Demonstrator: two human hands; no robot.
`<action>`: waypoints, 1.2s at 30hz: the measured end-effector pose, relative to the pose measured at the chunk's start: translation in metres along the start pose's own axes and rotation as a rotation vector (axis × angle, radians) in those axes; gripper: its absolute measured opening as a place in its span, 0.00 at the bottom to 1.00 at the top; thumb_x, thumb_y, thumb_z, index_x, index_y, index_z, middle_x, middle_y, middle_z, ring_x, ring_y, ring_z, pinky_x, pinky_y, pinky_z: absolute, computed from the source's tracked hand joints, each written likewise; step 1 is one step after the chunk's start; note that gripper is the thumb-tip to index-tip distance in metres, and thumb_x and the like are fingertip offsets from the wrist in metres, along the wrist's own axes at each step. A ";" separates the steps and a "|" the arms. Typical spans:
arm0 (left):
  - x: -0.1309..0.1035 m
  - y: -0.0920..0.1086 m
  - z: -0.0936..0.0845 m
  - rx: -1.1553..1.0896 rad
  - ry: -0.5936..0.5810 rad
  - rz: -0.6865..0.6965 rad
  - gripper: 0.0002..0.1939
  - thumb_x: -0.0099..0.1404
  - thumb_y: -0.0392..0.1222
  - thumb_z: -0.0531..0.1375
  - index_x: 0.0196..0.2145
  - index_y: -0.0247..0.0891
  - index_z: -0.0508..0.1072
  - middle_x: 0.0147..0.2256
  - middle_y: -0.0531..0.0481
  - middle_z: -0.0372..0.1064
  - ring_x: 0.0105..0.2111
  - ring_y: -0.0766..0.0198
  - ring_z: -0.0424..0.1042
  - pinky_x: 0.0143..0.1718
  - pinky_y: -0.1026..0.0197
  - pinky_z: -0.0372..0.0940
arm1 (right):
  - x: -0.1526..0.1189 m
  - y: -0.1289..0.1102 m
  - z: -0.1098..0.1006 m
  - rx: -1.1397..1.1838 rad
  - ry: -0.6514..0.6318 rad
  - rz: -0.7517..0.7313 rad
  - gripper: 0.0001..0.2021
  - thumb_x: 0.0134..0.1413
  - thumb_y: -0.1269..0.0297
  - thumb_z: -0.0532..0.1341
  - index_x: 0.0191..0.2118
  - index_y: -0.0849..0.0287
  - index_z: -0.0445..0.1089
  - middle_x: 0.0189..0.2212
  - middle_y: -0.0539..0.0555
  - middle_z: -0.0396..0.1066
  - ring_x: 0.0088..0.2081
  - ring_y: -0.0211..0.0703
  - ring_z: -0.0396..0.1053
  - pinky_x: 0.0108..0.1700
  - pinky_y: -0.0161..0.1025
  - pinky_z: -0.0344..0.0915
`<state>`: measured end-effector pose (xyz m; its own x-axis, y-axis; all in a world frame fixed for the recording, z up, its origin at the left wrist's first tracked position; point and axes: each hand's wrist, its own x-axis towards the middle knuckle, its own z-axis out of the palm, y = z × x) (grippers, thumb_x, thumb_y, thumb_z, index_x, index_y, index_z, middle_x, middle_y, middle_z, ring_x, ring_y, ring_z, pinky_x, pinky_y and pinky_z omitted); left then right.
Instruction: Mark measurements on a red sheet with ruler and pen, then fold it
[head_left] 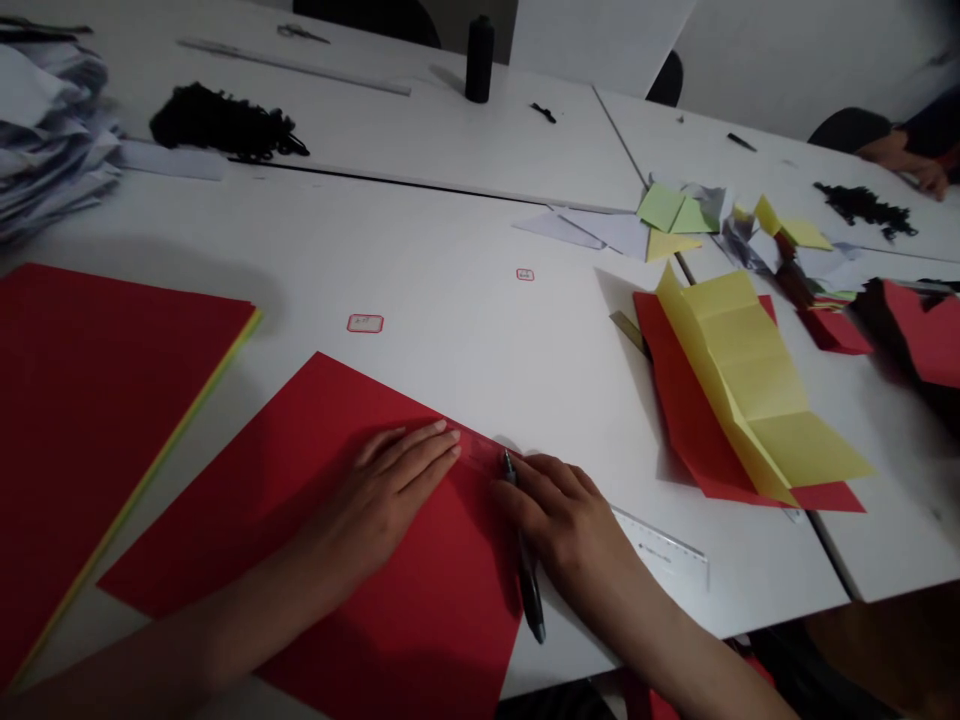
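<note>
A red sheet of paper (375, 620) lies slantwise in front of me. Across its far edge runs a clear ruler (671, 548), its right end sticking out past the paper over the white table. My left hand (397, 490) lies flat on the sheet, fingers stretched out and fingertips at the ruler. At the sheet's right corner, my right hand (566, 510) rests with bent fingers at the ruler. A dark pen (529, 590) is tucked under its thumb, tip pointing away from me; part of the pen is hidden by the hand.
A stack of red sheets (112, 400) with yellow-green edges lies left. Folded yellow paper (750, 340) rests on red paper at right. Behind are black yarn (225, 122), a black thread spool (480, 60), crumpled paper (52, 130) and scissors (302, 33). Another person's hands (911, 165) are far right.
</note>
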<state>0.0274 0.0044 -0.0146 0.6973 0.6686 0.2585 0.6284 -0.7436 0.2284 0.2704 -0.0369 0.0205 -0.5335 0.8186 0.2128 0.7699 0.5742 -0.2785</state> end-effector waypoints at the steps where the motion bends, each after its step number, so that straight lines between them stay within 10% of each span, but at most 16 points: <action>1: 0.000 0.000 -0.001 0.003 -0.002 0.000 0.33 0.66 0.22 0.43 0.64 0.44 0.54 0.59 0.50 0.61 0.61 0.61 0.57 0.60 0.54 0.52 | 0.000 0.000 0.001 -0.008 0.012 0.003 0.16 0.61 0.76 0.50 0.50 0.62 0.68 0.51 0.63 0.70 0.51 0.56 0.65 0.43 0.50 0.68; 36: 0.004 0.000 -0.004 0.073 0.022 0.038 0.29 0.66 0.23 0.45 0.62 0.39 0.58 0.58 0.49 0.64 0.59 0.62 0.60 0.58 0.55 0.53 | 0.003 0.005 0.003 -0.006 0.080 -0.017 0.11 0.63 0.77 0.50 0.45 0.63 0.68 0.40 0.57 0.74 0.45 0.49 0.68 0.41 0.43 0.67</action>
<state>0.0288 0.0073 -0.0101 0.7135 0.6393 0.2867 0.6260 -0.7654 0.1489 0.2716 -0.0316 0.0171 -0.5166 0.8050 0.2917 0.7633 0.5873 -0.2691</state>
